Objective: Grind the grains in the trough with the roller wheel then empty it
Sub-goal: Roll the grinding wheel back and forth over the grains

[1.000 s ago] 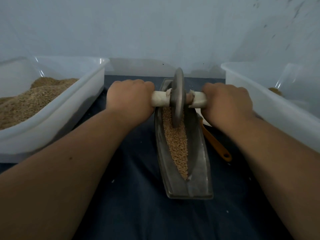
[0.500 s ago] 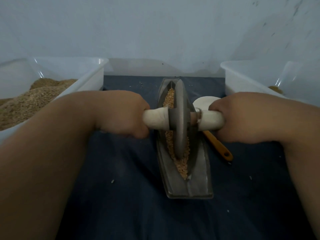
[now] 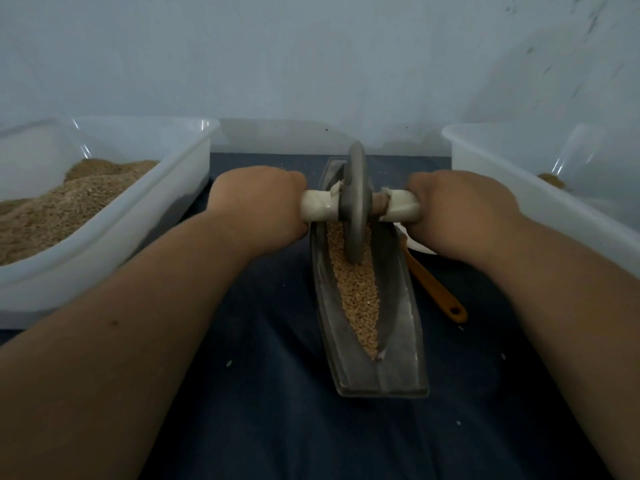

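Observation:
A long grey boat-shaped trough lies lengthwise on the dark cloth, with tan grains along its groove. A grey roller wheel stands upright in the groove toward the far end. Its axle is wrapped in pale tape on both sides. My left hand grips the left handle and my right hand grips the right handle. The far tip of the trough is hidden behind the wheel.
A white plastic tub heaped with tan grain stands at the left. Another white tub at the right holds a little grain. An orange-handled scoop lies just right of the trough, partly under my right hand. A pale wall rises behind.
The wheel rolled toward me to the trough's middle, then back to the far end. Both hands moved with it, and more grain shows in the near groove.

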`<action>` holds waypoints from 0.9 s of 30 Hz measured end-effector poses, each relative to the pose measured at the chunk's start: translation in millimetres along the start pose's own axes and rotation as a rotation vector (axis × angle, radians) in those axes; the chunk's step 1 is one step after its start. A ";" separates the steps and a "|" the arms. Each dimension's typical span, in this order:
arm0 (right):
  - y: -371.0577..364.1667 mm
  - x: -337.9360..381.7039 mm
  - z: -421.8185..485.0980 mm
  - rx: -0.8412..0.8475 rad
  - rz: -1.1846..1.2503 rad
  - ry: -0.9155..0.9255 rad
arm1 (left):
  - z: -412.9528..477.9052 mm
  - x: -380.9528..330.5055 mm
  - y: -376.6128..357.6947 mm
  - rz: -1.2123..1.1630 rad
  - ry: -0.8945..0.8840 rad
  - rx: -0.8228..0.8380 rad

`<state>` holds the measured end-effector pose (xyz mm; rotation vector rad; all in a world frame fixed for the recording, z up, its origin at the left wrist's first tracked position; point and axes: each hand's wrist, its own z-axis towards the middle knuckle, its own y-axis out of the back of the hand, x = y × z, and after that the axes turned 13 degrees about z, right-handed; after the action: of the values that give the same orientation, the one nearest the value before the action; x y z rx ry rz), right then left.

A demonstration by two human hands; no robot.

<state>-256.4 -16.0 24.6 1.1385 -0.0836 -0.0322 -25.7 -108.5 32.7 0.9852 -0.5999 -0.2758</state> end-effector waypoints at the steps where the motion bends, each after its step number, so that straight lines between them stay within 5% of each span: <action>1: 7.6 1.4 -3.1 0.068 0.028 0.010 | -1.9 3.6 4.1 -0.025 -0.038 0.067; 6: 59.0 18.0 -31.1 0.436 0.156 0.022 | -17.8 22.0 34.6 -0.232 -0.303 0.486; 10: 76.6 24.7 -44.4 0.510 0.117 0.016 | -23.9 24.7 44.8 -0.328 -0.355 0.655; 14: 55.8 20.2 -34.5 0.390 0.127 0.017 | -20.0 21.0 33.6 -0.256 -0.298 0.461; 21: -8.4 1.6 -0.2 -0.117 -0.076 0.009 | -0.3 -6.9 -10.6 0.040 0.042 -0.207; 24: -14.2 -0.7 5.1 -0.156 -0.055 0.005 | 2.7 -8.0 -13.8 0.030 0.052 -0.254; 27: -5.2 -1.1 1.7 -0.022 0.015 -0.022 | 1.5 -2.5 -4.4 0.005 0.024 -0.090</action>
<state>-257.6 -19.7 20.5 1.1157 -0.1116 -0.0319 -28.4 -110.7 28.7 0.8994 -0.5632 -0.2837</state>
